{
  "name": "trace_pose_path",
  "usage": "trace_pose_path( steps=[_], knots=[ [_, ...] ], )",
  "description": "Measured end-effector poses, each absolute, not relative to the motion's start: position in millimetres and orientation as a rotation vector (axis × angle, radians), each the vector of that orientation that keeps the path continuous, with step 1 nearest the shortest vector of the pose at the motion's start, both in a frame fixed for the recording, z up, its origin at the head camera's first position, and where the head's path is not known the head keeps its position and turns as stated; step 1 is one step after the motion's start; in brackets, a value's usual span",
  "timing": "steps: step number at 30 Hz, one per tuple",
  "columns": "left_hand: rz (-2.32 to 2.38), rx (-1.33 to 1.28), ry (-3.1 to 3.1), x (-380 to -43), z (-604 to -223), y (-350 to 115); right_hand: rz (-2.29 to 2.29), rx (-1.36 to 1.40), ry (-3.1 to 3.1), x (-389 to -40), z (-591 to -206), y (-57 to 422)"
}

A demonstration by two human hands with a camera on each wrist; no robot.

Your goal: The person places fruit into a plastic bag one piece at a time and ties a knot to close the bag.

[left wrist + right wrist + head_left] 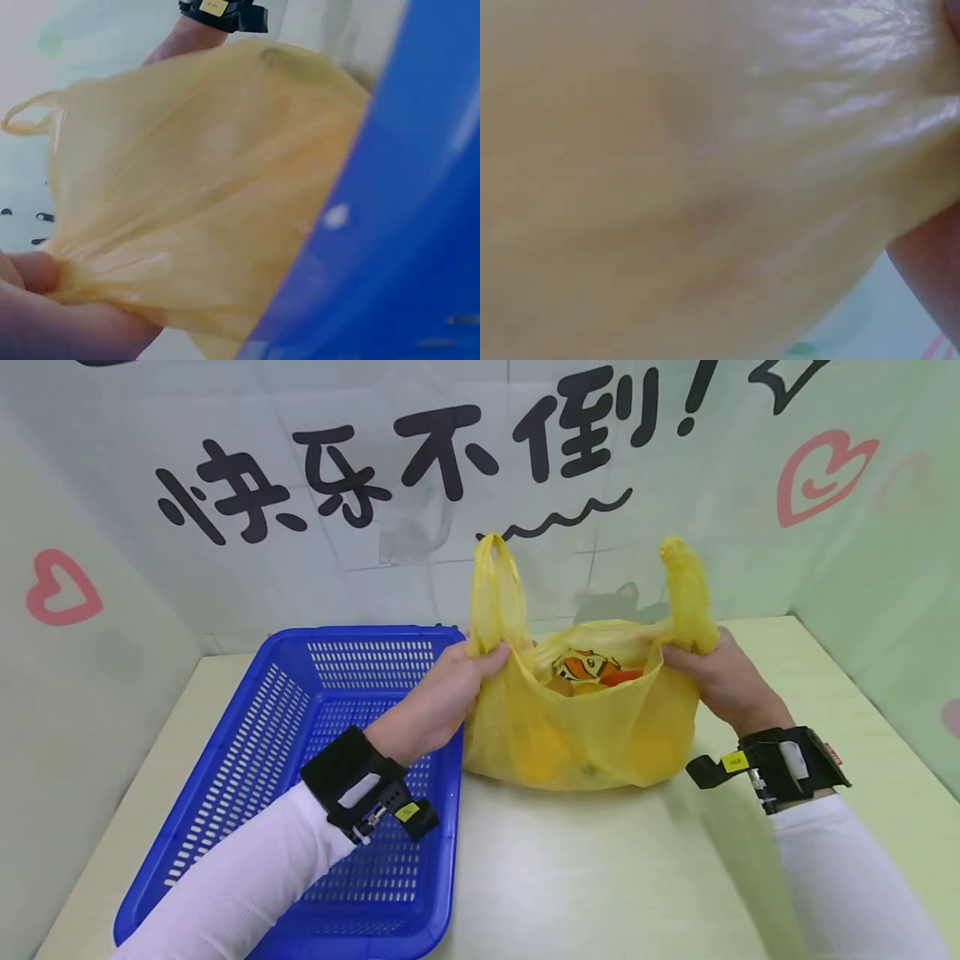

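Note:
A yellow plastic bag sits on the table, its two loop handles standing up and its mouth partly open. Inside show a patterned orange-and-black item, a red piece and rounded orange shapes dimmed by the plastic. My left hand pinches the bag's left side just below the handle, thumb in front. At the opposite side my right hand grips the bag below its right handle. In the left wrist view the bag is drawn into creases at the thumb. Plastic fills most of the right wrist view.
A blue slotted plastic basket stands left of the bag, close against it, with my left forearm crossing over it. The pale table extends in front of the bag. Behind it hangs a whitish sheet with black lettering.

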State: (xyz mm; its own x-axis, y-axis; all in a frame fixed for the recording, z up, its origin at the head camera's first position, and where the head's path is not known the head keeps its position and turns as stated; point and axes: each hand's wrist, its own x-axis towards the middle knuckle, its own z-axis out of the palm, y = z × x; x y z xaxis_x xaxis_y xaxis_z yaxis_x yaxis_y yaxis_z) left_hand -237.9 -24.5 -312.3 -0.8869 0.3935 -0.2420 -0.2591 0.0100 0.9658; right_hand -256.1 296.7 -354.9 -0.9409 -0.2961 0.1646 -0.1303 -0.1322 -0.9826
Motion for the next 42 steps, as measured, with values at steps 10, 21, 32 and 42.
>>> trace_pose_path(
  steps=[10,21,32,42],
  knots=[
    [2.088,0.265,1.729,-237,-306,-28,-2.642,-0.525,1.559,-253,-343,294],
    [2.343,0.281,1.598,-237,-307,-21,-2.543,-0.654,1.698,-251,-335,293],
    [2.579,0.156,1.348,-237,-304,4,-2.452,-0.836,1.405,-249,-327,268],
    [2.520,0.241,1.498,-238,-303,12,-2.499,-0.746,1.519,-249,-327,250]
  ],
)
